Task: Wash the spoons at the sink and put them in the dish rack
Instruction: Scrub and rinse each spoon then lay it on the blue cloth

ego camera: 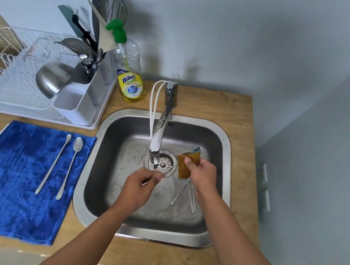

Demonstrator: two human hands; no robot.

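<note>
Rinsing under way: left hand (141, 184) pinches one spoon (169, 170) beneath the faucet (159, 134); right hand (200, 173) grips the sponge (186, 164). Several spoons (189, 195) wait in the sink (228, 141), two (61, 164) on the blue cloth (10, 185); dish rack (15, 87) placement pending.

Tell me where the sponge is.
In the head view, the sponge is held in the right hand over the sink, right of the faucet.
</note>
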